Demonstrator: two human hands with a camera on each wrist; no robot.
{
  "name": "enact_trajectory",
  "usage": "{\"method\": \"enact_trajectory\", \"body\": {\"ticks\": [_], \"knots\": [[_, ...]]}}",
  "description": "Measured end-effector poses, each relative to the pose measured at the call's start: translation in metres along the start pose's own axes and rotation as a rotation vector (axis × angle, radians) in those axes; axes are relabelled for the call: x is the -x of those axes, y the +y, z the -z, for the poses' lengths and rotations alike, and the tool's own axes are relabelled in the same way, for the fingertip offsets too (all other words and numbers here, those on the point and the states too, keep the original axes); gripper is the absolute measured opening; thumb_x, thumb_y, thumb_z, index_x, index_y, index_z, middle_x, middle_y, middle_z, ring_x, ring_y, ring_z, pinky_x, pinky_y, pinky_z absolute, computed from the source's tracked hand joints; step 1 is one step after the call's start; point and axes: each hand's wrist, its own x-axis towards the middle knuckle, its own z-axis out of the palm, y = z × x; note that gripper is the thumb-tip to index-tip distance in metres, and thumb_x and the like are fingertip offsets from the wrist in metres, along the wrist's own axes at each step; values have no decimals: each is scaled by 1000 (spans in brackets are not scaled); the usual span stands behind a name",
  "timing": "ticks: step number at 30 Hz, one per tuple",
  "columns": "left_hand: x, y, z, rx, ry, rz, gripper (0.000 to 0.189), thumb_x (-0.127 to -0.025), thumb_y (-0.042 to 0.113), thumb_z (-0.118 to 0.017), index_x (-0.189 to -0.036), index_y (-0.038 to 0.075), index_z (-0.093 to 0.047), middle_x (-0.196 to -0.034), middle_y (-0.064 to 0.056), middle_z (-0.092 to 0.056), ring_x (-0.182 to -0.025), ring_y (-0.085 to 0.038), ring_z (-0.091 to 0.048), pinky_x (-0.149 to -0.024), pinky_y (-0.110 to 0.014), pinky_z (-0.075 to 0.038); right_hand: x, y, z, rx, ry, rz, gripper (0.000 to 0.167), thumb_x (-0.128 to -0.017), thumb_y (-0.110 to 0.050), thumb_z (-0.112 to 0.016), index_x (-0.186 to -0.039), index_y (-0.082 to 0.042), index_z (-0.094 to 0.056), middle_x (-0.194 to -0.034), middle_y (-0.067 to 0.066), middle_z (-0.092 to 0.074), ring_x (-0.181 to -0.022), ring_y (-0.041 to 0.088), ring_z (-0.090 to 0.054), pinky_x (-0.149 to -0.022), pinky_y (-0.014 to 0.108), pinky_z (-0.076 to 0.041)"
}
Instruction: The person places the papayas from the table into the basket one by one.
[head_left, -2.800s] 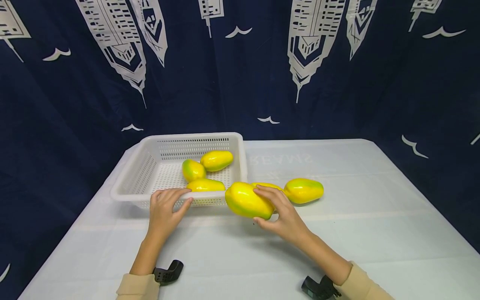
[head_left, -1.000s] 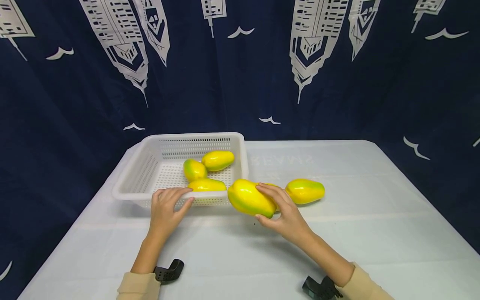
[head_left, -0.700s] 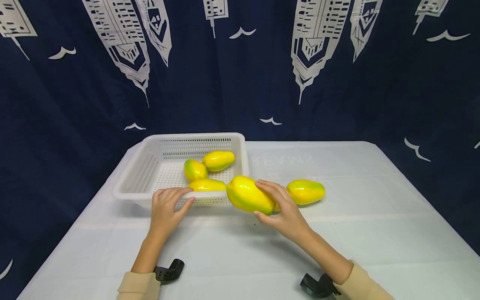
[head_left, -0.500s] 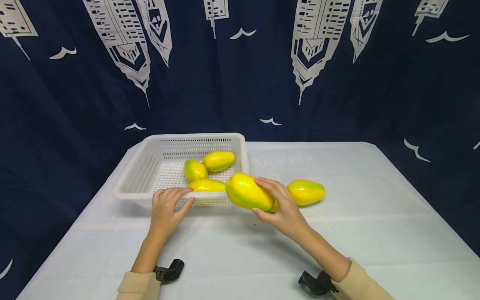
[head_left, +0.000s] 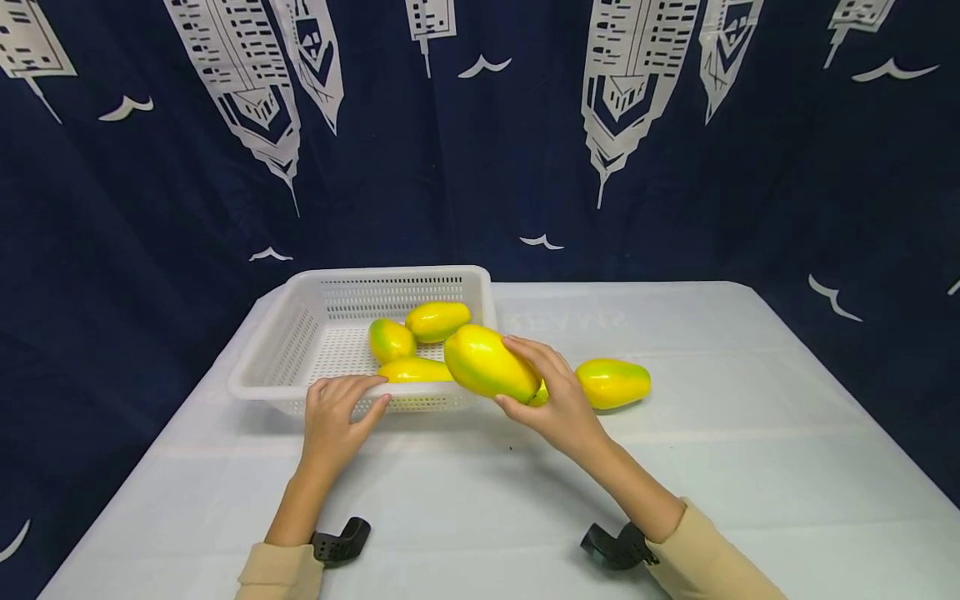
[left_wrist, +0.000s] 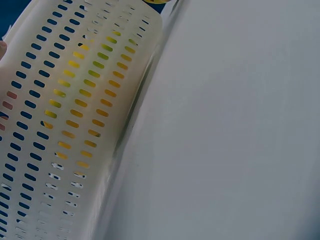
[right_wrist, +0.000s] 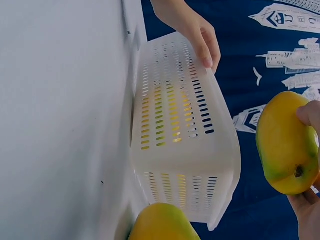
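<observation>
Dark blue cloth [head_left: 450, 167], printed with white towers and gulls, hangs beyond the far edge of the white table [head_left: 712, 492]. My right hand [head_left: 564, 408] grips a yellow-green mango [head_left: 486, 360], fingers curled along its upper side and thumb beneath; it is lifted off the table, by the basket's near right corner. From my right wrist, its stem end faces me and it sits apart from the basket's rim. Behind it, part of another mango [head_left: 541, 394] shows between my thumb and fingers, mostly hidden. My left hand [head_left: 330, 421] pinches the near rim of the white basket [head_left: 279, 350], fingers over the top and thumb outside. That basket stands toward the table's far left corner. Three mangoes lie inside, toward its right wall: one along the near side [head_left: 415, 371], one just behind [head_left: 392, 342], one nearer the far right corner [head_left: 437, 322]. Right of the basket, a loose mango [head_left: 617, 384] rests on the table, well in from the right edge. Beige sleeves [head_left: 281, 572] and black wrist straps [head_left: 341, 542] are on both my arms.
</observation>
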Motion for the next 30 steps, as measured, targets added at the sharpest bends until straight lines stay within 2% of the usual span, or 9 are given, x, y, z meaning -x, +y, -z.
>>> {"method": "enact_trajectory", "body": {"ticks": [19,30], "knots": [[1,0,0,1,-9,6,24,-74,24,-69,-96,14,-67,-92,-5,-69,-89,-24,-59,-87,-43,-30,-19,-1,-17,-67,23,-44,64,-72,-16,-75,-129,-22,-48,-129,1,-50,-117,19,-47,-93,41,-43],[0,0,0,4,-9,6,24,-75,25,-69,-96,14,-67,-92,-5,-69,-89,-24,-59,-87,-42,-30,-34,-1,-29,-92,1,-95,63,-75,-19,-72,-132,-22,-45,-131,2,-49,-121,20,-45,-100,42,-39]]}}
